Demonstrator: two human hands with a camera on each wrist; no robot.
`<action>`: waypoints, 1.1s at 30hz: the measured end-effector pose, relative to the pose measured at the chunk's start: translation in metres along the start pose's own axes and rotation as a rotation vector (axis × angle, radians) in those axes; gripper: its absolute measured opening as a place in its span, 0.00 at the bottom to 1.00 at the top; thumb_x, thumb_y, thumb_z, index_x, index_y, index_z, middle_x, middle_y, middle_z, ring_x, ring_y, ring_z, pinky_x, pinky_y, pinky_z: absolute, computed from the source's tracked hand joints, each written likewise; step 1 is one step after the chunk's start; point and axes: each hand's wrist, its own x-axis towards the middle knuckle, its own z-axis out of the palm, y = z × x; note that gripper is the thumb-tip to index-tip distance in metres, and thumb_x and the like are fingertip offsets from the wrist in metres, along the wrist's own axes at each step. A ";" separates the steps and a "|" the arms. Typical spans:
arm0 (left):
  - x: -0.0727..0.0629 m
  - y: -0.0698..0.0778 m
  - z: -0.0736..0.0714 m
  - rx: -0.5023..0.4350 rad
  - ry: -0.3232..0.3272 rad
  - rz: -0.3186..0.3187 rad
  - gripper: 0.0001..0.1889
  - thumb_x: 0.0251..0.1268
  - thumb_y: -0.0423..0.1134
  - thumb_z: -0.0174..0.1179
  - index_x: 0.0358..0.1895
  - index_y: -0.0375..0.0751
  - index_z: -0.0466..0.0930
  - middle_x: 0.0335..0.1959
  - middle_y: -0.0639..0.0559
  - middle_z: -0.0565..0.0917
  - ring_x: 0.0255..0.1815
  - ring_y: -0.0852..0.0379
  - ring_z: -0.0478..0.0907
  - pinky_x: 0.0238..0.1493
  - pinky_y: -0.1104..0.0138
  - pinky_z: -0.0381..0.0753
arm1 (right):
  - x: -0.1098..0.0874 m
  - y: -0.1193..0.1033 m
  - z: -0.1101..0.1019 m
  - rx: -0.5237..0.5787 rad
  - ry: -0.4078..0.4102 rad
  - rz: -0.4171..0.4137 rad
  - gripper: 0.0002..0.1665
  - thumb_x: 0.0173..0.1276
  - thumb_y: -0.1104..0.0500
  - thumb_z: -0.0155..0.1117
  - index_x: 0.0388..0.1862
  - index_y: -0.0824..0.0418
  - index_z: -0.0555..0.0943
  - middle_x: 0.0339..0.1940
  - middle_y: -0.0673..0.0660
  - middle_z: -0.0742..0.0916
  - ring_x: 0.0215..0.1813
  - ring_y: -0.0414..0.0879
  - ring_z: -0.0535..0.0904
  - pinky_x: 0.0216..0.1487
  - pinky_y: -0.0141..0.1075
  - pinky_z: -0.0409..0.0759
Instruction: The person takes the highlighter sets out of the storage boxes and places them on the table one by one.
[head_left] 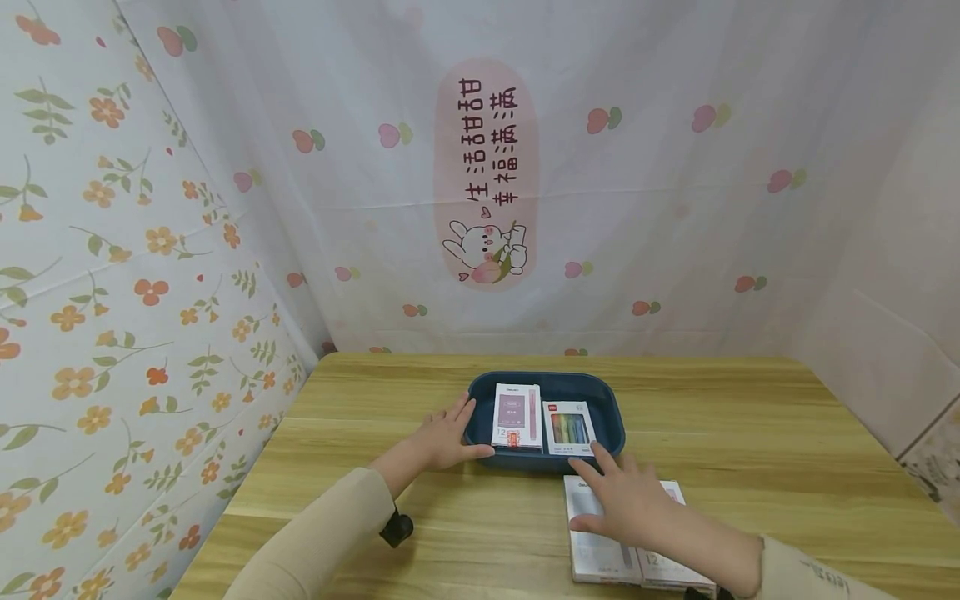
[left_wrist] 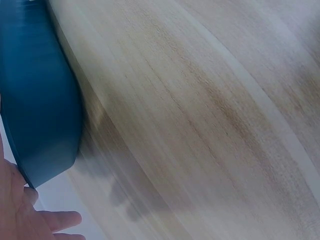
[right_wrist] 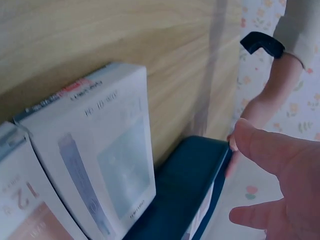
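Observation:
A dark blue tray point(head_left: 517, 461) point(left_wrist: 45, 100) holds two flat boxes, a white and purple box point(head_left: 513, 412) on the left and a smaller box picturing coloured sticks point(head_left: 570, 429) on the right. My left hand point(head_left: 442, 440) point(left_wrist: 22, 215) touches the tray's left end, fingers extended along the rim and thumb by the front corner. Over two white boxes on the table, one with a greyish panel point(head_left: 600, 562) point(right_wrist: 120, 150) and one marked 12 point(head_left: 667, 569) point(right_wrist: 30, 200), my right hand point(head_left: 633, 504) point(right_wrist: 290, 185) hovers with spread fingers, holding nothing. Its fingertips are near the tray's front right corner.
The wood-grain table point(head_left: 390, 383) ends at a hanging cloth point(head_left: 360, 208) with fruit prints and writing behind it. A floral cloth point(head_left: 135, 333) hangs along the left side. Dark wrist straps point(head_left: 397, 528) show below the sleeves.

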 end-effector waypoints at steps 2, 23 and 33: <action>0.000 0.000 0.000 -0.003 -0.002 -0.003 0.52 0.53 0.74 0.44 0.73 0.43 0.42 0.74 0.46 0.42 0.67 0.31 0.54 0.64 0.40 0.51 | 0.003 0.001 -0.002 -0.018 0.009 -0.008 0.47 0.46 0.29 0.64 0.62 0.53 0.71 0.63 0.66 0.71 0.50 0.67 0.73 0.42 0.63 0.70; 0.000 0.000 0.000 0.007 -0.001 0.002 0.52 0.51 0.75 0.42 0.73 0.43 0.43 0.74 0.46 0.42 0.67 0.32 0.55 0.63 0.41 0.53 | 0.030 0.012 -0.011 -0.031 0.090 -0.059 0.45 0.52 0.33 0.62 0.63 0.57 0.69 0.65 0.67 0.69 0.57 0.75 0.66 0.49 0.65 0.67; 0.001 0.000 0.000 0.007 -0.003 -0.001 0.52 0.52 0.75 0.42 0.73 0.43 0.42 0.74 0.46 0.42 0.67 0.32 0.55 0.63 0.40 0.52 | 0.053 0.020 -0.005 0.026 0.151 -0.072 0.43 0.55 0.36 0.62 0.63 0.59 0.69 0.65 0.68 0.68 0.60 0.73 0.64 0.52 0.64 0.66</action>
